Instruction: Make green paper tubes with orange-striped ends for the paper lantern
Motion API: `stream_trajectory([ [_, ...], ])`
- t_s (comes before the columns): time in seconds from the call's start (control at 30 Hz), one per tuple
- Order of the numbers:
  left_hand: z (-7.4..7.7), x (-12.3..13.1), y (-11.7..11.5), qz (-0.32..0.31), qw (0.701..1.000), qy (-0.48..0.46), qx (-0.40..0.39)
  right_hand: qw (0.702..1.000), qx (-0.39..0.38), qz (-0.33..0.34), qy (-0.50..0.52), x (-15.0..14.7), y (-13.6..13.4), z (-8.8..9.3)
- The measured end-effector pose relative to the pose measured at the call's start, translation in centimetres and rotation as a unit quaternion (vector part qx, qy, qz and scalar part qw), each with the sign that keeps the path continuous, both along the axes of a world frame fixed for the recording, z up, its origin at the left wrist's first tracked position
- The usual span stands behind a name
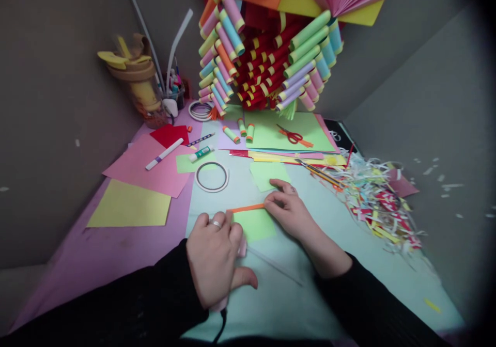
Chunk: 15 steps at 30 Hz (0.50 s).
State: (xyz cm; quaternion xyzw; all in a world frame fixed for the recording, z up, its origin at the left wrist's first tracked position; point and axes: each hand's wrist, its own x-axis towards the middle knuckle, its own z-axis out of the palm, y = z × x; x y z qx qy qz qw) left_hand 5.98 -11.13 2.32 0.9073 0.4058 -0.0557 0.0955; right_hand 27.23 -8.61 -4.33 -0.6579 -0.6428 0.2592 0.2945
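My left hand (pixel 215 259) is wrapped round a pink hot glue gun (pixel 242 247), mostly hidden by the fingers. A clear glue stick (pixel 275 265) sticks out of it to the right, and its black cord (pixel 221 326) runs down below the wrist. An orange paper strip (pixel 248 208) lies along the top edge of a light green paper square (pixel 258 225). My right hand (pixel 289 210) pinches the strip's right end, while the glue gun's hidden front is near its left end. Just beyond is a second green square (pixel 267 175).
Tape rolls (pixel 212 176), a glue stick tube (pixel 201 154), a white marker (pixel 164 154) and red scissors (pixel 292 136) lie around. Paper scraps (pixel 383 202) pile up at right. A large paper-roll decoration (pixel 263 52) hangs over the back. Pink paper (pixel 155 166) covers the left.
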Motion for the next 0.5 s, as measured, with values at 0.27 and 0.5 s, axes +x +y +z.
stream_trajectory([
  [0.27,-0.77,-0.06,0.27,-0.009,1.0,0.008,0.008,1.0,-0.003,-0.005,0.0,-0.02,0.0,0.01],
  [0.5,-0.66,0.0,0.22,-0.01,1.0,0.015,0.01,1.0,-0.011,-0.01,-0.005,-0.07,-0.01,-0.05],
])
